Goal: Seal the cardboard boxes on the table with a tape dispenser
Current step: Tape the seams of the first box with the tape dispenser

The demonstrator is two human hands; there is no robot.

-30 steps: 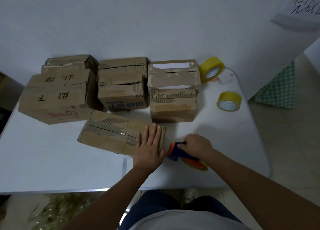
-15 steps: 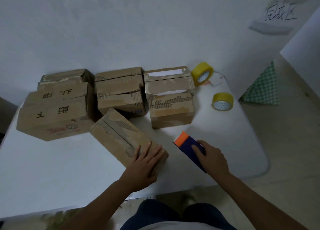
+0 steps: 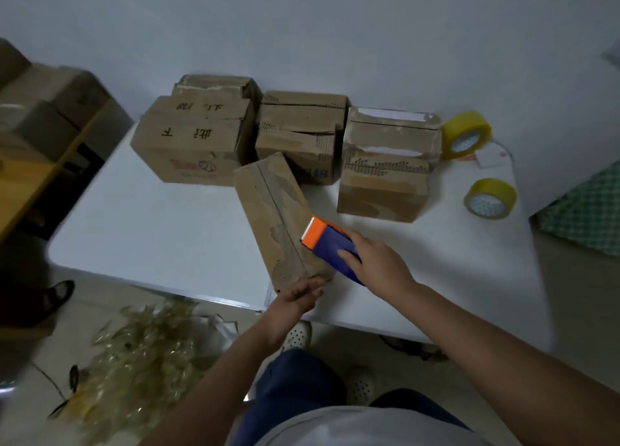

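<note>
Table (image 3: 161,231): we found it pushed against the wall, its near edge toward us.
Back row: we counted three stacks along the far edge, the left stack (image 3: 194,143), the middle stack (image 3: 300,133) and the right stack (image 3: 385,173).
Long box (image 3: 278,220): it lay before the middle stack, running from there to the near edge.
Left hand (image 3: 298,296): it was at the long box's near end, by the near edge.
Tape dispenser (image 3: 332,244): it rested on the long box's right side, under our right hand (image 3: 379,264).
Tape rolls: one roll (image 3: 466,135) stood at the far right corner, right of the right stack; the other roll (image 3: 489,202) lay before it, near the right edge.
</note>
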